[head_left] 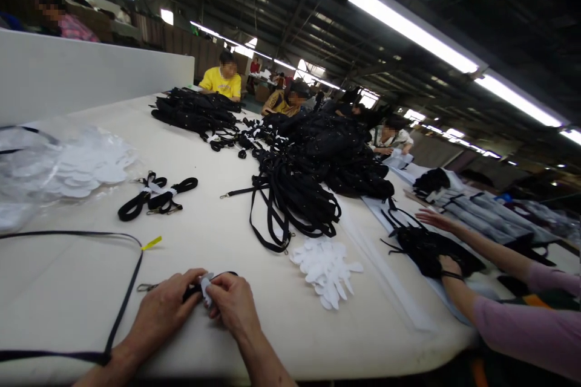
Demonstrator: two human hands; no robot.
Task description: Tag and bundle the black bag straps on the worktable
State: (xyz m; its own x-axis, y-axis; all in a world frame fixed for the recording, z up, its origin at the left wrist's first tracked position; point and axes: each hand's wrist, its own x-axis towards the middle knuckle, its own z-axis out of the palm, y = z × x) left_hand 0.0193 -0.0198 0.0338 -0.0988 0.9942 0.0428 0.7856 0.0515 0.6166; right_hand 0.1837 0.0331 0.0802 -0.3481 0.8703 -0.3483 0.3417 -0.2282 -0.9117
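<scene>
My left hand point(164, 308) and my right hand point(233, 303) meet near the front edge of the cream table point(218, 227). Both pinch a folded black strap point(195, 290) with a small white paper tag point(206, 288) wrapped round it. A metal clip point(144, 286) at the strap's end lies on the table just left of my left hand. A long black strap point(122, 302) with a yellow tag point(152, 243) loops across the table to the left. A small pile of white tags point(327, 267) lies to the right of my right hand.
Two tagged strap bundles point(154, 196) lie further back left, next to a clear bag of white tags point(59, 166). A heap of loose black straps point(290, 193) and black bags fills the table's middle. A co-worker's arms in pink sleeves point(521, 320) reach onto a black bag point(429, 248) at right. Other people sit at the far end.
</scene>
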